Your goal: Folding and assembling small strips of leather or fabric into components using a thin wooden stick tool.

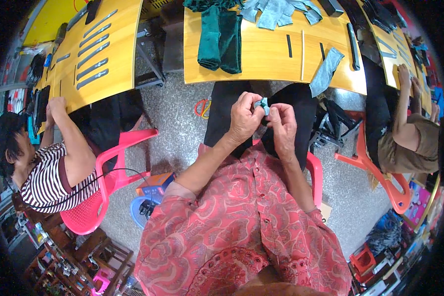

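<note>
Above my lap, just short of the table (269, 71), my left hand (245, 118) pinches a small light-blue and dark-green fabric piece (262, 104). My right hand (282, 129) grips the same piece from the other side, fingertips close to the left ones. Most of the fabric is hidden by the fingers. Two dark green velvet pieces (210, 42) lie on the table at the left, beyond my hands. A loose grey-blue velvet strip (326, 73) hangs over the near edge at the right. Farther back is a pile of similar grey-blue strips (274, 14).
A thin white stick (302, 55), a short black strip (289, 46) and a long dark bar (353, 47) lie on the table. Co-workers sit at tables left and right. A pink chair (101, 185) and an orange chair (387, 185) flank me; red-handled scissors (201, 108) are below.
</note>
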A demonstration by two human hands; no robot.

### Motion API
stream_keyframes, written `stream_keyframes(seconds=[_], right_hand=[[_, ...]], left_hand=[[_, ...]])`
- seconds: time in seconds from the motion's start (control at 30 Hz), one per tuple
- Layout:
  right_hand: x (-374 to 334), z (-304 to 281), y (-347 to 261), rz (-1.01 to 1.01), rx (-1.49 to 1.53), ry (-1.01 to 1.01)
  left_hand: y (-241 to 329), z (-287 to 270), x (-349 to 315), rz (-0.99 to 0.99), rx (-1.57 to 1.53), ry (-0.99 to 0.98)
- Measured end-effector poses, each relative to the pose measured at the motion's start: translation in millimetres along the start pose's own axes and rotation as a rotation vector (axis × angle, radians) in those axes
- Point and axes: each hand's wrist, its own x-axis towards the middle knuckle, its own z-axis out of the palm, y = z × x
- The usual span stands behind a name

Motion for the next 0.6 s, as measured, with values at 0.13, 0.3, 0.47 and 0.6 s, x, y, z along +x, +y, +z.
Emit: stream_keyframes(seconds=[0.13,0.3,0.47,0.6], right_hand=[[-7.3,11.5,0.1,-0.016,-0.016,0.023],[-5.3,8.4,11.8,0.042,0.198,0.074],[3.5,5.3,21.0,-0.029,0.130,0.150],[8.1,-0.2,20.2,-0.028,0.150,0.127]], left_hand=[[-5.3,7.6,-4.3,0.039,0.048,0.063],[3.4,11.8,-10.1,0.003,0.037,0.061],[3.8,17.3,-15.6,-0.090,-0.046,0.026],[4.0,11.4,-14.0,-0.311,-0.228,-0.085]])
